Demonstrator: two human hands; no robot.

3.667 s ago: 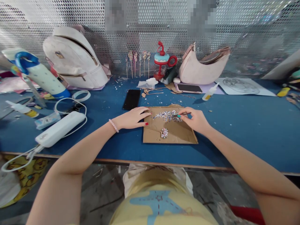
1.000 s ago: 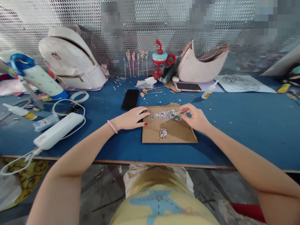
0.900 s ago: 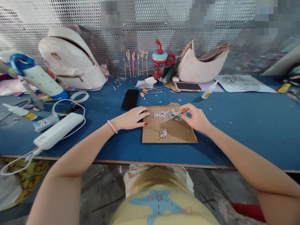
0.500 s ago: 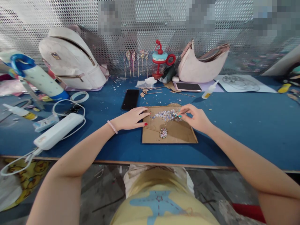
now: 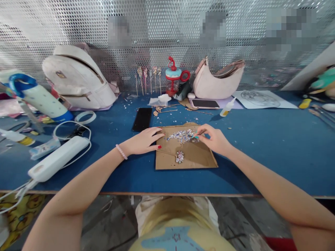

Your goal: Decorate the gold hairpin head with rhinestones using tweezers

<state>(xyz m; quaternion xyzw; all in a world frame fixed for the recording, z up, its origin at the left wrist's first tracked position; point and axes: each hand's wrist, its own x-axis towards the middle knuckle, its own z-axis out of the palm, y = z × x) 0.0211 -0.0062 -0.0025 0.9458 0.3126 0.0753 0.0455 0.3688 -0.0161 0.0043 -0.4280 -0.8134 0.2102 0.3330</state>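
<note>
A cardboard sheet [image 5: 193, 162] lies on the blue table, with a loose heap of small shiny rhinestones [image 5: 180, 136] on its upper part. Below the heap rests a thin stick with a rhinestone-covered head [image 5: 179, 157]; its shaft runs left toward my thumb. My left hand [image 5: 143, 141] lies flat at the sheet's left edge, fingers spread, the thumb by the end of the stick. At the right end of the heap, my right hand [image 5: 213, 138] pinches a slim tweezers-like tool [image 5: 201, 132], its tip down among the stones. The fingers partly hide the tool.
Behind the sheet are a black phone [image 5: 142, 119], several loose sticks [image 5: 167, 111] and a glue bottle [image 5: 227, 107]. A red-and-blue cup [image 5: 173, 75], a pale handbag [image 5: 220, 83] and a white backpack [image 5: 78, 80] stand along the mesh wall. A white power strip [image 5: 59, 158] sits left.
The view has tilted up slightly, so everything sits lower in the picture. My right hand has shifted slightly at the heap's right end; my left hand stays in place.
</note>
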